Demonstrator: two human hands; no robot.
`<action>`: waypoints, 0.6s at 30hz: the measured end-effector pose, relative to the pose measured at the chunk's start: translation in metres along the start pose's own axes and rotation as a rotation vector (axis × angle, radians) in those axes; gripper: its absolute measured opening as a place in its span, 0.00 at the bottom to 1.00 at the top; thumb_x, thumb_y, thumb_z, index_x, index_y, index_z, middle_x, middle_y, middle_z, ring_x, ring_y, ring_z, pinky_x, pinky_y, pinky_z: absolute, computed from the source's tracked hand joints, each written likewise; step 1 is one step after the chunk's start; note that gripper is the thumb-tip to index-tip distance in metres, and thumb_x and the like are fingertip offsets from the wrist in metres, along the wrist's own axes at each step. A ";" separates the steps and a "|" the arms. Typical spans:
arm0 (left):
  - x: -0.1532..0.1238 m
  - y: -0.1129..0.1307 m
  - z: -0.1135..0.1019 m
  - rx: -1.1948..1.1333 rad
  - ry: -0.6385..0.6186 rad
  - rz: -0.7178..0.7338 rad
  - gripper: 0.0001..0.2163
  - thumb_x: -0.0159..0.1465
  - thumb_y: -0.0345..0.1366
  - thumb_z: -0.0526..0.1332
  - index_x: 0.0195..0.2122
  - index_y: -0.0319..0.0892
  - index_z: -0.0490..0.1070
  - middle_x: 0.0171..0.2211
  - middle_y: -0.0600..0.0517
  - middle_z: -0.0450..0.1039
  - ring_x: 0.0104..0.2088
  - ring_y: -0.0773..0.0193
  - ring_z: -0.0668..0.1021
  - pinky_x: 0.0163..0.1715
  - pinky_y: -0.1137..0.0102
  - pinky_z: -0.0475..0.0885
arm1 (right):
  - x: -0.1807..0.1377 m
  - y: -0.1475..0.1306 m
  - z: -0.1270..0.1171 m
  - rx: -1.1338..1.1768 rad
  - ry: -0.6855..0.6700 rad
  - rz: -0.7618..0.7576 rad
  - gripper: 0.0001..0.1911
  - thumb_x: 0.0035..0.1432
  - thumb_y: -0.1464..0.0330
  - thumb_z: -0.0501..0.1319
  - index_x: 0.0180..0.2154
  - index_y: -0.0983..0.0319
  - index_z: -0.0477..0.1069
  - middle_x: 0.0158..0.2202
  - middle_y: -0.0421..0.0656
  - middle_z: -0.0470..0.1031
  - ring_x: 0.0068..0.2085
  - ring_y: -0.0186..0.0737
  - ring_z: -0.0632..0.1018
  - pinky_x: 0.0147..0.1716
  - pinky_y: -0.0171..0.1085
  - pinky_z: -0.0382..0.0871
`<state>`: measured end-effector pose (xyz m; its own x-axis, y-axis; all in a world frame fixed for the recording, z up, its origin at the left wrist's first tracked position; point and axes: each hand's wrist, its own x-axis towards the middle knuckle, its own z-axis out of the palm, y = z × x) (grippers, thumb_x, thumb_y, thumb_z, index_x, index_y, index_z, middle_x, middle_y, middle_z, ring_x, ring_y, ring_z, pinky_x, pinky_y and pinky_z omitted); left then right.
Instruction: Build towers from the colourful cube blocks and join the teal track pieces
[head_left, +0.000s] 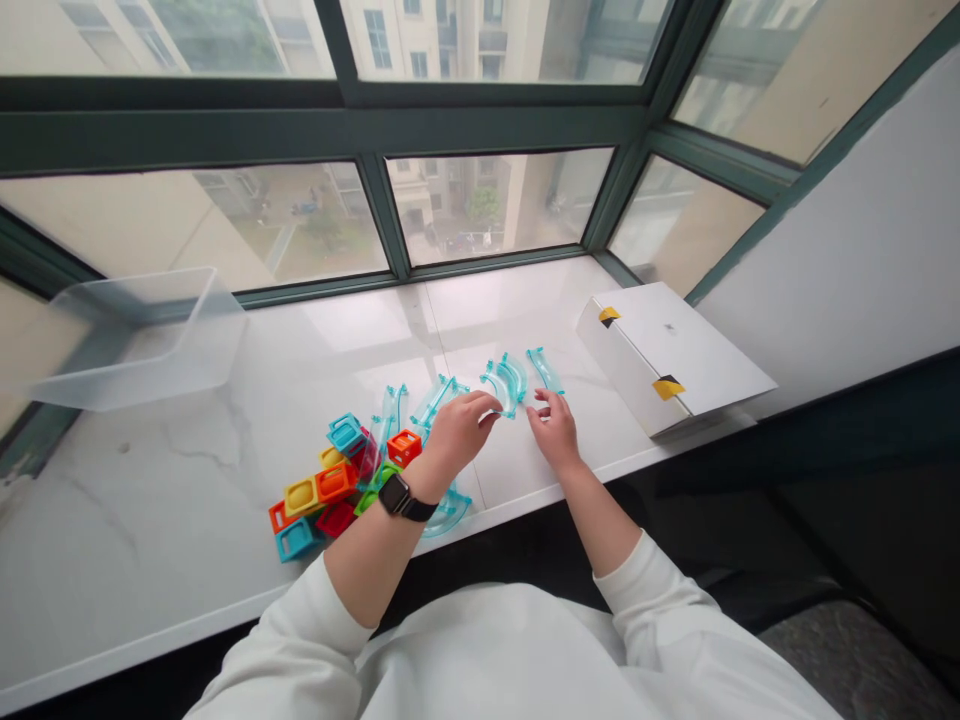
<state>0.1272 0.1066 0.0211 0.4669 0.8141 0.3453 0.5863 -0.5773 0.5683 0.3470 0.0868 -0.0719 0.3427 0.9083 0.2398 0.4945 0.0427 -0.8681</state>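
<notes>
presumably light and stiff, the curved track (504,390) suits edge gripping; my left hand (466,428) pinches its end, my right hand (553,430) spreads loosely.

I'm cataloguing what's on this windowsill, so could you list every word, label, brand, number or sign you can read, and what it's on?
No text can be read.
White box: a small dark mark on top, too small to make out.
Watch: its screen looks dark, nothing legible.
Yellow-and-black tabs: no lettering can be made out.
Colored blocks and clear blue track pieces: no legible marking.
</notes>
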 end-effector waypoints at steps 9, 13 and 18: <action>0.049 -0.020 0.043 0.035 0.012 -0.045 0.08 0.69 0.26 0.64 0.43 0.47 0.81 0.46 0.50 0.84 0.44 0.59 0.83 0.44 0.67 0.76 | 0.019 0.022 0.028 -0.099 -0.035 0.013 0.20 0.61 0.64 0.63 0.54 0.57 0.70 0.57 0.51 0.79 0.29 0.40 0.77 0.43 0.47 0.77; 0.059 -0.030 0.061 0.043 -0.017 -0.096 0.08 0.68 0.27 0.65 0.43 0.47 0.81 0.45 0.49 0.83 0.45 0.58 0.83 0.45 0.67 0.75 | 0.022 0.030 0.034 -0.121 -0.036 0.050 0.17 0.61 0.63 0.63 0.52 0.57 0.70 0.54 0.49 0.81 0.30 0.41 0.78 0.41 0.46 0.76; 0.063 -0.039 0.077 0.053 -0.041 -0.131 0.09 0.69 0.27 0.64 0.44 0.47 0.81 0.45 0.49 0.83 0.45 0.58 0.83 0.46 0.67 0.75 | 0.024 0.034 0.037 -0.163 -0.023 0.043 0.13 0.63 0.61 0.61 0.48 0.57 0.71 0.51 0.47 0.81 0.30 0.41 0.77 0.42 0.44 0.74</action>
<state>0.1846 0.1759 -0.0371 0.4099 0.8801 0.2396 0.6777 -0.4697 0.5658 0.3427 0.1254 -0.1118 0.3492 0.9171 0.1921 0.6030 -0.0630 -0.7953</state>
